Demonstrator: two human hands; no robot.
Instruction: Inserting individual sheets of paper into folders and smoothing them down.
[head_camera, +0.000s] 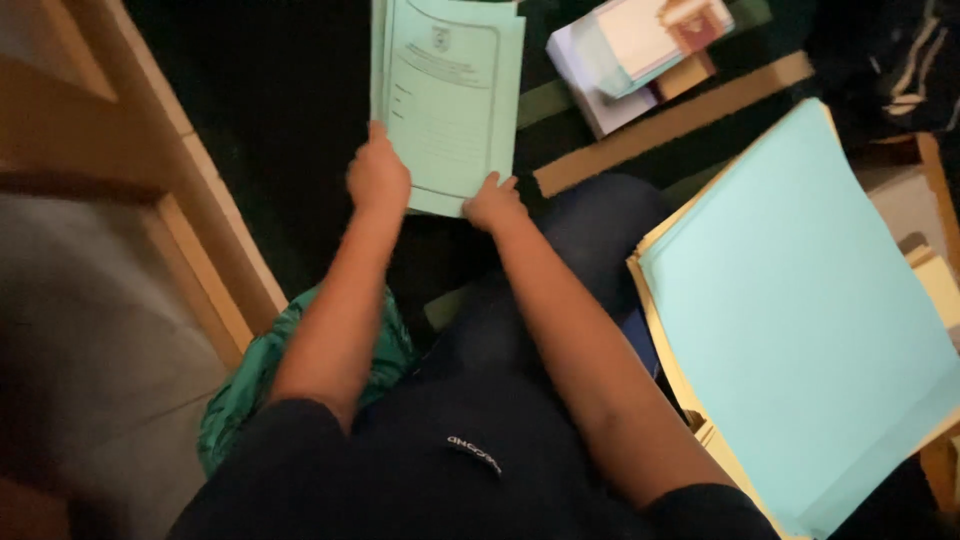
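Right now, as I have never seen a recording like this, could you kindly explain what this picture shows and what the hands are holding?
There is no machine here. One camera sits on a person's head and looks down, so the two bare arms reaching forward are that person's own. The left hand and the right hand both grip the lower edge of a thin stack of pale green printed sheets. To the right lies a large pile of blank light blue sheets on top of yellow ones. Farther off sits a smaller stack of mixed papers. A green patterned cloth lies by the left arm, beside a wooden frame.
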